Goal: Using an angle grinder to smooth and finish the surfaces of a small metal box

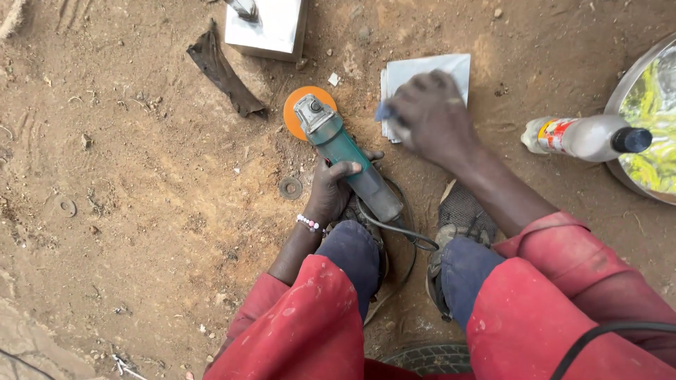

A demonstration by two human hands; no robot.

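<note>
Bare reddish dirt ground [141, 211], outdoors; angle grinder [348, 158], washer [290, 188] lying there.

Bare reddish dirt ground [141, 211] carries everything. On it lie a washer [290, 188], a smaller ring [66, 206] far left, a dark scrap [225, 70], a white box [271, 28], folded sheets [429, 70], a grinder [338, 144] (orange disc down), a bottle [584, 137] on its side, and a pan [648, 119].
</note>
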